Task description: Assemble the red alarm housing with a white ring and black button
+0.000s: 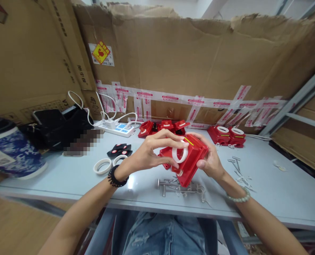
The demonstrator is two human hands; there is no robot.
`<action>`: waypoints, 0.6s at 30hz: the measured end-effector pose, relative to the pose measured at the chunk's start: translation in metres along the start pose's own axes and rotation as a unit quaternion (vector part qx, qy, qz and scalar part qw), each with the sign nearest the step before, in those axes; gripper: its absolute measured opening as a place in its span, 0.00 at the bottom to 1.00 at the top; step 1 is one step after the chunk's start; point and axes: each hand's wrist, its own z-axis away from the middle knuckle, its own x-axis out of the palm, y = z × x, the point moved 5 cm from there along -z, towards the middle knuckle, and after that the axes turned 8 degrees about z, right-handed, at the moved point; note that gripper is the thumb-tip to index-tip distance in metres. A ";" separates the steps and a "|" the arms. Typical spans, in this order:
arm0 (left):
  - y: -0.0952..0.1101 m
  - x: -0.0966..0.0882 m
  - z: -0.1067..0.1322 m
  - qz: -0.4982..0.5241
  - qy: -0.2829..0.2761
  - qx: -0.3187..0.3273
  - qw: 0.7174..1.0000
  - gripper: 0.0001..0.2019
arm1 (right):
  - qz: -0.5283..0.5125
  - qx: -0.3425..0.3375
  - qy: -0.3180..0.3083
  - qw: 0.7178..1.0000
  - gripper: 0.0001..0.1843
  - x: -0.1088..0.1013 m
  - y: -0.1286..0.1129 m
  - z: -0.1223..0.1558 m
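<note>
Above the table, my right hand (212,163) grips a red plastic housing (196,157) by its right side, with the thumb on the near face and the fingers behind it. The housing is tilted and bears a yellow strip along its upper part. My left hand (144,153) pinches a white ring (175,154) between thumb and fingers, against the round front of the housing. Whether the ring is fully seated cannot be made out. Under the housing lie T-shaped metal pins (170,191) with small loose screws and white cord, partly covered by it.
White rings (95,167) and black pieces with red labels (119,150) lie left of my hands. Red housings (166,124) stand at the back, two more with white rings (228,140) further right. A power strip (120,130), a large cup (16,152) and more metal pins (236,163) are around.
</note>
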 end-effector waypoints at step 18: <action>-0.007 0.003 0.001 -0.015 0.058 -0.099 0.993 0.25 | 0.018 -0.004 0.052 0.998 0.36 -0.003 -0.007 -0.003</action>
